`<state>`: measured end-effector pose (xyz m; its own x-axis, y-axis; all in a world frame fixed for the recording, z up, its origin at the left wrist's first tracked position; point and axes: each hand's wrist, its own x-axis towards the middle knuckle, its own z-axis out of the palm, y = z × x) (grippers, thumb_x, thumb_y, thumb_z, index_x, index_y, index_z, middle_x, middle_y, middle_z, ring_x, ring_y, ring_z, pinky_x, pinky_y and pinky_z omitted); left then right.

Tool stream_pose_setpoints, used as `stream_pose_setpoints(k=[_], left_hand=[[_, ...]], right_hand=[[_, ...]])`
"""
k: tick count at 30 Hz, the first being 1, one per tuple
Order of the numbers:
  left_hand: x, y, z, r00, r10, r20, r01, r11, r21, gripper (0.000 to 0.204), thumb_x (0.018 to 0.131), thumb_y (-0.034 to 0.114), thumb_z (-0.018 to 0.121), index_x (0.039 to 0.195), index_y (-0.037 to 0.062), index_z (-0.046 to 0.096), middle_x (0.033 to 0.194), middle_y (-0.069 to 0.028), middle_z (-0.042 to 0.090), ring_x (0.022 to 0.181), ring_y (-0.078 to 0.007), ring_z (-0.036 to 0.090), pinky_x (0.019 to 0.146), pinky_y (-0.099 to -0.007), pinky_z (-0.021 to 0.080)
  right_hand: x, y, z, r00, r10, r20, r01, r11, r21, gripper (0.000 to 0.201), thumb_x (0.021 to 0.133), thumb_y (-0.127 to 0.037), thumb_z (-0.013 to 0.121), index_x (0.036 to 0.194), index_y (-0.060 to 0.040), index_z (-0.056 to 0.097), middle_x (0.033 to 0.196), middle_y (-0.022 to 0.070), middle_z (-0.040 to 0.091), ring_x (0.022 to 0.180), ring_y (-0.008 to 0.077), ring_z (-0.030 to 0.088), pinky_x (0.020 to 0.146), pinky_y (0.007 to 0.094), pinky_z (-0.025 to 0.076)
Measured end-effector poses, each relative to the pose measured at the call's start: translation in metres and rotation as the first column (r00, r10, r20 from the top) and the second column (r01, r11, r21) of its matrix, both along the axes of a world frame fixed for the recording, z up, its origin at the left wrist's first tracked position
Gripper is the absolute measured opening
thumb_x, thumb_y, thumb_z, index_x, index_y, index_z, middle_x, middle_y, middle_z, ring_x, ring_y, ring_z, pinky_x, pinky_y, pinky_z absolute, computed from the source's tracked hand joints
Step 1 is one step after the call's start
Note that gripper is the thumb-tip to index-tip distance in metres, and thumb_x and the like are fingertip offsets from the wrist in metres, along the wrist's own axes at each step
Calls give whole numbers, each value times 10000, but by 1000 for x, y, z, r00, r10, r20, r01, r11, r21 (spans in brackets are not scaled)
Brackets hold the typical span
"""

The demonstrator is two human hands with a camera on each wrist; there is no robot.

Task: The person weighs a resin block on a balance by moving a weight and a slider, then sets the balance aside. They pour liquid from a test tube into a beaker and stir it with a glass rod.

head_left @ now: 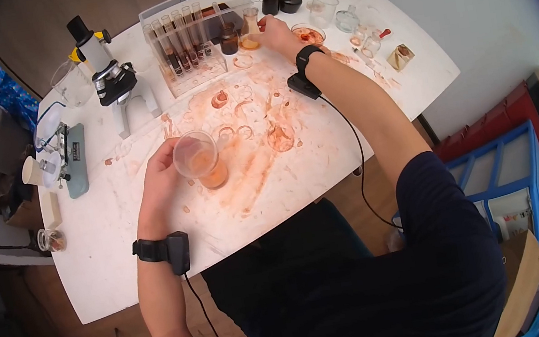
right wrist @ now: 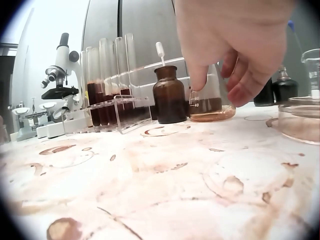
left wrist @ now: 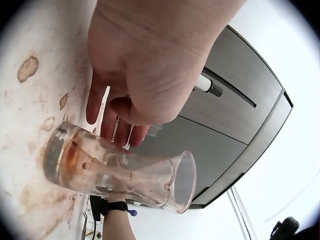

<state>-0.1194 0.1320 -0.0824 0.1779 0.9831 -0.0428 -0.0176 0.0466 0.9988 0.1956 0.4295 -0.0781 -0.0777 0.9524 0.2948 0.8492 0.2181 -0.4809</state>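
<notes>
My left hand is beside a clear vessel with a flared rim; a little orange-brown liquid lies in its bottom. In the left wrist view, the left fingers reach down along the far side of this vessel, close to its wall. My right hand is at a small conical flask of amber liquid standing on the table. Seen from the right wrist, the thumb overlaps the flask's left part and the loosely bent fingers are by its right side.
A rack of test tubes with dark liquid and a brown bottle stand left of the flask. Farther left are a microscope and a balance. Dark bottles, a red-stained dish and glassware sit right. Reddish stains mark the white table.
</notes>
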Motion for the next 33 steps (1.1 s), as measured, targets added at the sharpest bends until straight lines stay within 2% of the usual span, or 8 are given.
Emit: stream_pose_setpoints(k=[5, 8, 11, 14, 20, 24, 30, 33], left_hand=[[2, -5, 7, 998, -65, -21, 66, 998, 21, 351, 930, 27, 614, 1280, 13, 631, 1256, -52, 672, 1152, -137, 621, 1014, -299, 481], [-1, -4, 0, 993, -121, -2, 121, 993, 5, 482, 885, 52, 647, 1360, -1, 581, 1377, -92, 612, 1276, -178, 555, 1104, -336, 409], [-6, -3, -1, 963, -269, 29, 266, 960, 90, 574, 900, 135, 671, 1435, 4, 510, 1462, -94, 543, 1372, -195, 474, 1168, -343, 329], [-7, -7, 1, 924, -377, 66, 366, 921, 131, 700, 885, 222, 718, 1487, 0, 439, 1502, -100, 497, 1416, -210, 421, 1200, -348, 266], [-2, -14, 12, 945, -328, -7, 328, 944, 23, 760, 848, 225, 796, 1482, 12, 435, 1449, -86, 528, 1337, -193, 476, 1141, -354, 360], [-4, -9, 7, 948, -311, -73, 314, 949, 24, 665, 843, 198, 820, 1407, 12, 521, 1349, -60, 595, 1234, -161, 541, 1065, -343, 442], [-4, -3, -4, 977, -214, -6, 214, 977, -16, 601, 790, 119, 853, 1323, 7, 600, 1246, -52, 661, 1166, -157, 588, 1049, -337, 452], [-1, -4, 1, 988, -152, -5, 152, 988, -18, 608, 754, 75, 860, 1309, 12, 618, 1237, -50, 671, 1154, -153, 599, 1034, -326, 456]], right_hand=[[-7, -10, -4, 998, -49, -45, 54, 992, 114, 665, 809, -355, 817, 1244, 57, 530, 1193, 228, 629, 1121, 373, 621, 975, 408, 500], [-16, -24, -5, 960, -49, -275, 114, 968, 224, 639, 831, -293, 799, 1275, 51, 496, 1197, 188, 606, 1090, 317, 617, 940, 381, 506], [-44, -86, 14, 663, 106, -741, -62, 994, 87, 506, 875, -211, 751, 1261, 24, 523, 1168, 127, 623, 1025, 211, 618, 872, 332, 516], [-68, -154, 46, 466, 235, -853, -380, 924, 47, 371, 913, -137, 697, 1230, 3, 566, 1118, 76, 651, 986, 142, 622, 835, 294, 513], [-101, -207, 86, 427, 558, -712, -798, 603, -6, 261, 984, -182, 653, 1204, -43, 636, 1135, 54, 680, 1029, 122, 634, 835, 271, 507], [-110, -206, 100, 409, 792, -454, -899, 434, -53, 461, 930, -313, 737, 1290, -53, 615, 1190, 55, 670, 1090, 162, 637, 938, 299, 506], [-104, -225, 101, 398, 916, 48, -914, 391, 113, 810, 719, -411, 886, 1368, -53, 558, 1222, 121, 641, 1135, 270, 640, 952, 375, 519], [-99, -227, 99, 427, 894, 139, -904, 420, 79, 827, 698, -362, 893, 1384, -58, 543, 1221, 133, 635, 1109, 285, 646, 931, 381, 529]])
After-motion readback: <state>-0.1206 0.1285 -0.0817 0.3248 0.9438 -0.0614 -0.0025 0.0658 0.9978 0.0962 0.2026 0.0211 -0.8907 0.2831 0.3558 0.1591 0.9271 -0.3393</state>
